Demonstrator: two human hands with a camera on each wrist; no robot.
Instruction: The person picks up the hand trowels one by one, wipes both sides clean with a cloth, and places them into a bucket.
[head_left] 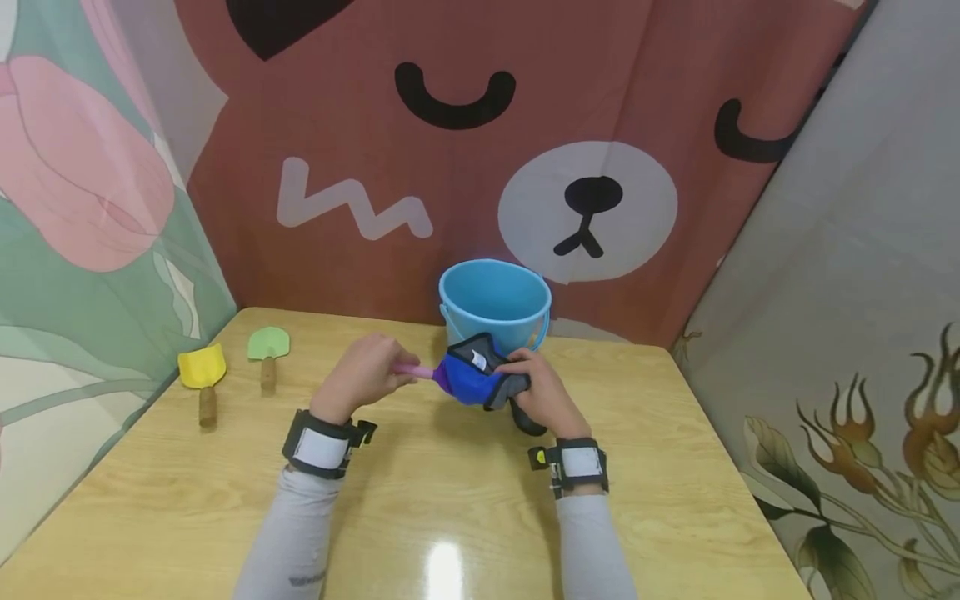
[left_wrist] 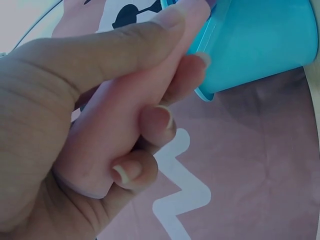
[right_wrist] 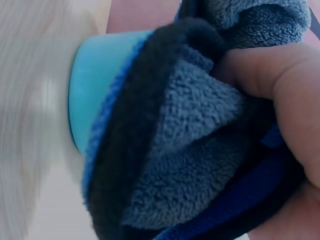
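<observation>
My left hand (head_left: 362,377) grips a tool by its smooth pink handle (left_wrist: 132,107), thumb along the top and fingers curled beneath. A bit of the tool's purple part (head_left: 441,375) shows where the handle meets a cloth; its far end is hidden in the folds. This blue and grey cloth (head_left: 468,383), fuzzy with a black border, is pinched by my right hand (head_left: 547,393) and wraps round the purple part. Below the right hand hangs a dark rounded piece (head_left: 528,420). Just behind the cloth stands a light blue bucket (head_left: 495,322), upright, partly covered by it in the head view.
On the left of the wooden table (head_left: 405,517) lie a yellow toy shovel (head_left: 202,367) and a green one (head_left: 268,343), both with wooden handles. A bear-printed curtain (head_left: 360,275) hangs along the back edge, and patterned cloth (head_left: 825,350) at the right.
</observation>
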